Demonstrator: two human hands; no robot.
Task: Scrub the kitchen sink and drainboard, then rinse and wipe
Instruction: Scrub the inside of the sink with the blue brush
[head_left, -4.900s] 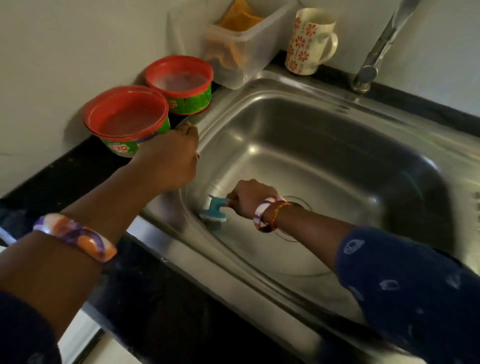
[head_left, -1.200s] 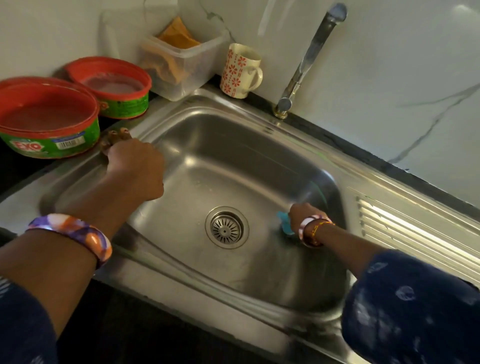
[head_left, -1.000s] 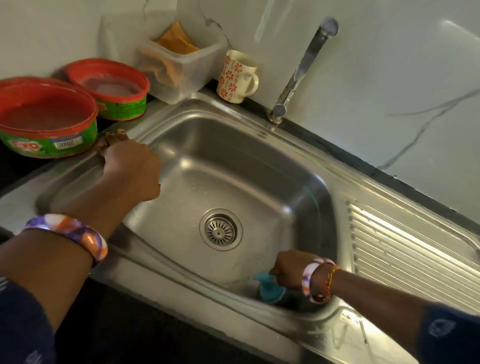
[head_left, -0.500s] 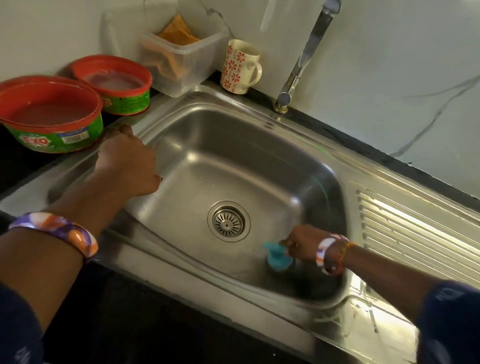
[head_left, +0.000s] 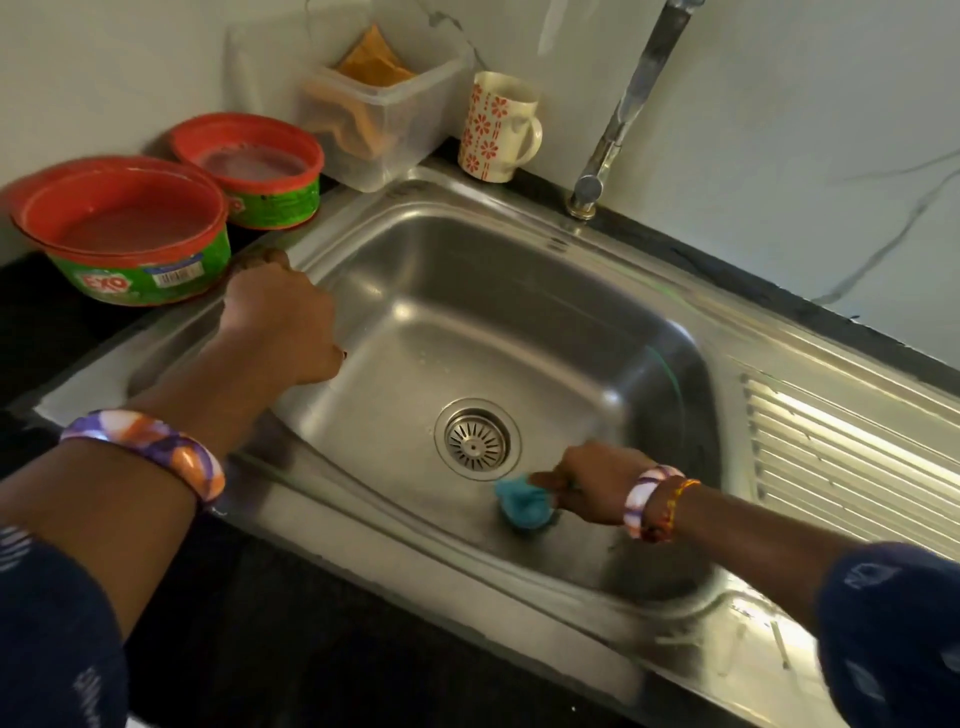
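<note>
A steel sink (head_left: 519, 291) fills the middle of the view, with a round drain strainer (head_left: 478, 439) in its floor. A ribbed drainboard (head_left: 841, 467) joins it on the right. My right hand (head_left: 592, 488) grips a blue scrubber (head_left: 522, 506) and holds it on the basin floor, just right of and in front of the drain. My left hand (head_left: 280, 317) rests on the sink's left rim, fingers curled over the edge; its fingertips are hidden. The tap (head_left: 628, 109) rises at the back and no water runs from it.
Two red-rimmed green dish-soap tubs (head_left: 130, 234) (head_left: 254, 166) stand on the black counter at the left. Behind the sink are a clear plastic box (head_left: 379, 119) with orange cloths and a floral mug (head_left: 496, 127). A white wall backs everything.
My right hand has swept the scrubber from the basin's left side to the right wall, down to the front, and now back toward the drain. My left hand stays on the left rim.
</note>
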